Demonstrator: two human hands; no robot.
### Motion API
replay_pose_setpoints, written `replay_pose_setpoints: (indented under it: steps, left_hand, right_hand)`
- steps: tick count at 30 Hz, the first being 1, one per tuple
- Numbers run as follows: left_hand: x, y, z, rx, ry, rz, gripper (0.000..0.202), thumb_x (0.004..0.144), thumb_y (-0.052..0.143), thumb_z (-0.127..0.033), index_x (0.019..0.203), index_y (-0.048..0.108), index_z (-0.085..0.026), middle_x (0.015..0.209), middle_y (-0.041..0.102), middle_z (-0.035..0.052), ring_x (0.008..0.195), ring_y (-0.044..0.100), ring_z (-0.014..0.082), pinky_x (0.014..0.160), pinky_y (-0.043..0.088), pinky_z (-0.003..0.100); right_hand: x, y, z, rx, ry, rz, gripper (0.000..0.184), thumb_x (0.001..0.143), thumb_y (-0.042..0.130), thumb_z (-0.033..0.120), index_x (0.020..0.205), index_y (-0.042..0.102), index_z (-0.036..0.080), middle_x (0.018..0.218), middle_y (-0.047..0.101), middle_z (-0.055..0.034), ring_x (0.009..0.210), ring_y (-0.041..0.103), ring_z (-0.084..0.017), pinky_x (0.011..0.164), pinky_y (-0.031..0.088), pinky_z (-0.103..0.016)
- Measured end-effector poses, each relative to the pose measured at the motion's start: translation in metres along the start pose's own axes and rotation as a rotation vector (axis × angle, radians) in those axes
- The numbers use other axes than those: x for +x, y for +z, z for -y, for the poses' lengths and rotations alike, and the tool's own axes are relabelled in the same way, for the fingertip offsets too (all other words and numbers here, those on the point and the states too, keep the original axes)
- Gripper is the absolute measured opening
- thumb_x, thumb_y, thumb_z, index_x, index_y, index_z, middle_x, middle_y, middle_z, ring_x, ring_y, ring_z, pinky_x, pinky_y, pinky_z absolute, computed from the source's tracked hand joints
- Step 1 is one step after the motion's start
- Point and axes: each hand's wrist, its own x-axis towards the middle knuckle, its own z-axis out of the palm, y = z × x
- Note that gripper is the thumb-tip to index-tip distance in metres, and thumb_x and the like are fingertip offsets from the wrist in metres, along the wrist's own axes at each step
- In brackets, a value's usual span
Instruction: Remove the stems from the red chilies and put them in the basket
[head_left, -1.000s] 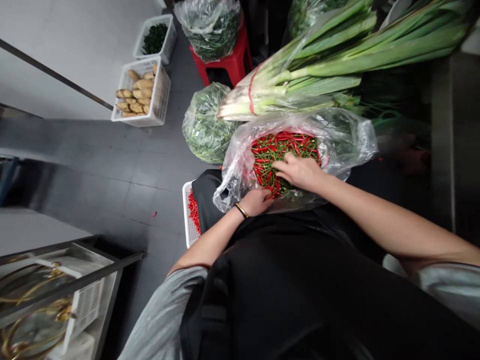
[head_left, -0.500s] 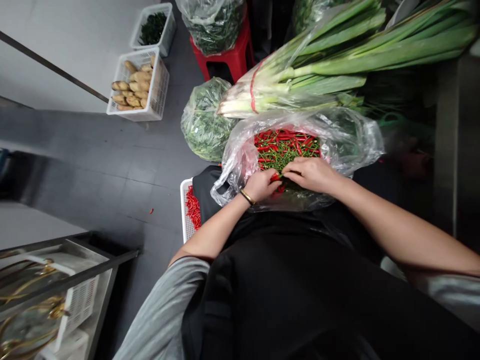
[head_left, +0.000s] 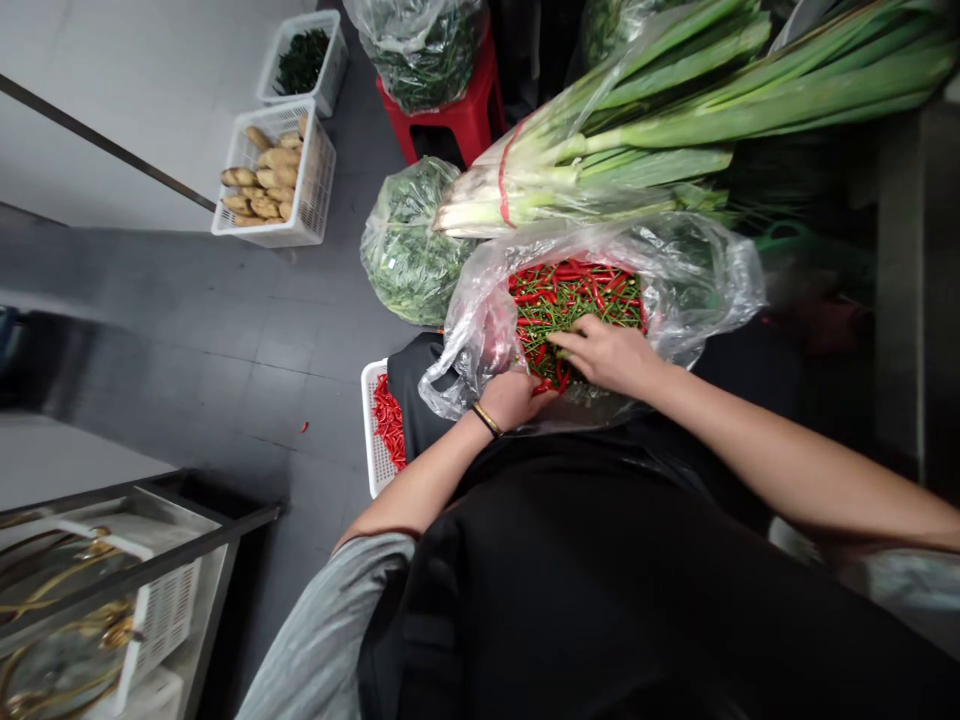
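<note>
An open clear plastic bag [head_left: 709,275] on my lap holds many red chili peppers [head_left: 574,270] with thin green stems. My left hand [head_left: 516,398] is at the bag's near left edge, its fingers closed around red chilies, whose tips show at the thumb. How many it holds is hidden. My right hand [head_left: 611,355] lies over the stems in the bag, fingers stretched out and apart, fingertips among the green stalks. Left of my lap, a white basket [head_left: 367,420] contains red chilies without visible green stems, partly covered by dark cloth.
Beyond the bag lie large leeks [head_left: 540,180] tied with red. Bagged greens [head_left: 416,245] sit beside them, and another bag rests on a red stool [head_left: 442,115]. A crate of tubers [head_left: 319,190] stands farther left. A metal rack [head_left: 217,560] is at lower left.
Both hands were together at a chili; now they are apart. My left hand has dropped slightly toward me, and my right hand has opened and shifted left over the stems.
</note>
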Motion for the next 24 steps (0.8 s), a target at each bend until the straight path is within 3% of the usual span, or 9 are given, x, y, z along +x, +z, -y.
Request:
replay_pose_setpoints:
  steps: [2, 4, 7, 10, 13, 15, 19, 22, 24]
  left_hand:
    - [-0.006, -0.012, 0.001, 0.212, -0.061, -0.067, 0.020, 0.083, 0.060, -0.032, 0.072, 0.068, -0.016, 0.080, 0.063, 0.0086, 0.073, 0.060, 0.0174, 0.072, 0.045, 0.027]
    - [-0.008, -0.026, 0.004, 0.383, -0.127, 0.002, 0.019, 0.084, 0.056, -0.027, 0.080, 0.071, -0.015, 0.086, 0.066, 0.0118, 0.083, 0.064, 0.0214, 0.080, 0.047, 0.030]
    - [-0.005, -0.036, 0.008, 0.536, -0.184, 0.116, 0.028, 0.088, 0.048, -0.028, 0.089, 0.073, -0.014, 0.090, 0.070, 0.0138, 0.091, 0.067, 0.0244, 0.084, 0.049, 0.033]
    - [-0.002, -0.030, 0.010, 0.597, -0.196, 0.096, 0.037, 0.094, 0.041, -0.034, 0.104, 0.071, -0.015, 0.101, 0.071, 0.0148, 0.095, 0.068, 0.0250, 0.082, 0.051, 0.034]
    - [0.002, -0.015, 0.009, 0.662, -0.204, 0.123, 0.047, 0.093, 0.041, -0.047, 0.108, 0.070, -0.013, 0.100, 0.071, 0.0186, 0.093, 0.069, 0.0287, 0.079, 0.052, 0.038]
    - [0.006, -0.007, 0.008, 0.689, -0.207, 0.185, 0.056, 0.091, 0.042, -0.055, 0.104, 0.072, -0.010, 0.095, 0.071, 0.0210, 0.089, 0.070, 0.0311, 0.078, 0.053, 0.041]
    - [0.013, -0.002, 0.007, 0.709, -0.125, 0.347, 0.061, 0.087, 0.045, -0.060, 0.105, 0.073, -0.009, 0.095, 0.071, 0.0230, 0.093, 0.069, 0.0332, 0.081, 0.052, 0.043]
    - [0.012, -0.005, 0.007, 0.728, -0.077, 0.386, 0.061, 0.090, 0.041, -0.057, 0.113, 0.070, -0.009, 0.100, 0.070, 0.0231, 0.099, 0.067, 0.0340, 0.086, 0.051, 0.043]
    - [0.010, -0.008, 0.007, 0.733, -0.081, 0.394, 0.057, 0.091, 0.040, -0.053, 0.114, 0.070, -0.010, 0.100, 0.070, 0.0223, 0.100, 0.067, 0.0332, 0.086, 0.051, 0.042]
  right_hand:
    - [0.004, 0.007, 0.013, -0.099, -0.159, 0.126, 0.052, 0.093, 0.040, 0.027, 0.145, 0.044, 0.025, 0.147, 0.044, -0.0151, 0.094, 0.062, -0.025, 0.063, 0.044, -0.030]
    - [0.016, 0.017, 0.031, -0.177, -0.221, 0.205, 0.057, 0.093, 0.033, 0.020, 0.150, 0.034, 0.019, 0.157, 0.027, -0.0193, 0.095, 0.063, -0.027, 0.063, 0.047, -0.032]
    - [0.045, 0.028, 0.056, -0.235, -0.163, 0.250, 0.058, 0.094, 0.022, 0.016, 0.151, 0.027, 0.006, 0.156, 0.016, -0.0294, 0.091, 0.065, -0.028, 0.062, 0.050, -0.035]
    - [0.064, 0.031, 0.064, -0.241, -0.126, 0.257, 0.063, 0.093, 0.029, 0.021, 0.151, 0.020, -0.001, 0.153, 0.008, -0.0365, 0.088, 0.067, -0.029, 0.062, 0.051, -0.037]
    - [0.062, 0.031, 0.058, -0.225, -0.207, 0.307, 0.073, 0.088, 0.049, 0.035, 0.150, 0.025, 0.005, 0.154, 0.000, -0.0352, 0.089, 0.067, -0.031, 0.064, 0.052, -0.038]
    - [0.056, 0.030, 0.053, -0.219, -0.255, 0.351, 0.069, 0.088, 0.052, 0.038, 0.147, 0.033, 0.009, 0.155, -0.001, -0.0333, 0.090, 0.067, -0.033, 0.065, 0.052, -0.039]
    - [0.063, 0.027, 0.061, -0.181, -0.190, 0.433, 0.057, 0.094, 0.032, 0.019, 0.150, 0.029, 0.017, 0.156, -0.002, -0.0311, 0.092, 0.068, -0.032, 0.067, 0.053, -0.043]
    - [0.080, 0.029, 0.074, -0.141, -0.101, 0.559, 0.061, 0.093, 0.024, 0.010, 0.151, 0.026, 0.029, 0.159, -0.005, -0.0260, 0.094, 0.068, -0.030, 0.066, 0.054, -0.045]
    - [0.083, 0.034, 0.078, -0.126, -0.091, 0.547, 0.059, 0.094, 0.022, 0.011, 0.150, 0.029, 0.030, 0.160, -0.002, -0.0256, 0.092, 0.069, -0.029, 0.064, 0.054, -0.043]
